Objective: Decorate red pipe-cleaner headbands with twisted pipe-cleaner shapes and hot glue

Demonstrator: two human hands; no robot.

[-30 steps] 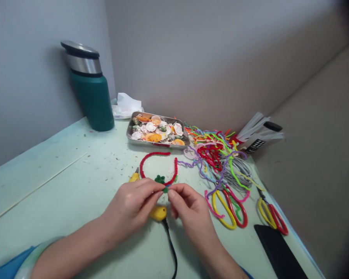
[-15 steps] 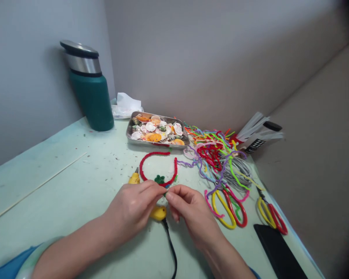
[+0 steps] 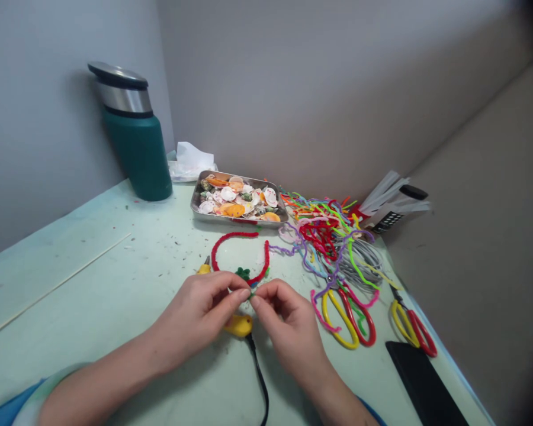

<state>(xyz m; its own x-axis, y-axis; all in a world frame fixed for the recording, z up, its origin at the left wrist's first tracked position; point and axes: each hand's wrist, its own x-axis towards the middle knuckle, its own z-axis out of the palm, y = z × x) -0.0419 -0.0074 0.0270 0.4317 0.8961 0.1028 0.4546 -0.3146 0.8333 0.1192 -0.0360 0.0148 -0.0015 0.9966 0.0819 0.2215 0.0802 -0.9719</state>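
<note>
My left hand and my right hand meet at mid-table, fingertips pinched together on a small piece of green pipe cleaner, most of it hidden by the fingers. Just beyond them lies a red pipe cleaner bent into an open loop. A dark green fuzzy curled piece sits at the near side of that loop. Beneath my left hand is a yellow glue gun, partly covered, its tip pointing away and its black cord running toward me.
A metal tray of shells stands at the back, near a green bottle and white tissue. Pipe cleaners are heaped at right with scissors; more scissors and a black flat object lie near the right edge. A thin stick lies left.
My left hand's fingers have shifted their pinch on the small green piece, with the thumb now showing more. The view has moved slightly; the other things lie as before.
</note>
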